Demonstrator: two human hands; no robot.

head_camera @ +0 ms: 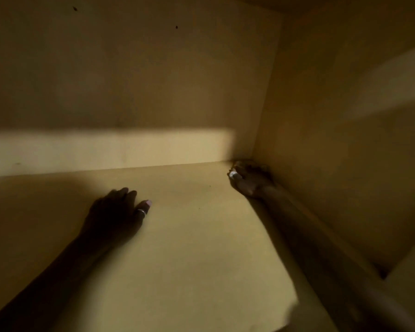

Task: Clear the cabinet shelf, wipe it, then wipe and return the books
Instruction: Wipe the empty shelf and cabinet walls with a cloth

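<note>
Yellowish board fills my view: I am looking into a cabinet, down onto its shelf (189,248), with the back panel (130,80) ahead and the right side wall (345,140) at about 3 o'clock. A band of light crosses the foot of the back panel and part of the shelf; the rest is dim.

My left hand (115,212) lies palm down on the shelf at about 8 o'clock from the middle of the view, fingers straight and close together, holding nothing. I can see a ring (141,212) on one finger.

My right hand (249,179) reaches into the far right corner at about 2 o'clock from the left hand, where shelf, back panel and side wall meet. Its fingers are bunched against the corner; something pale shows at the fingertips, but in the shadow I cannot tell whether it grips anything.

The two hands are well apart.
</note>
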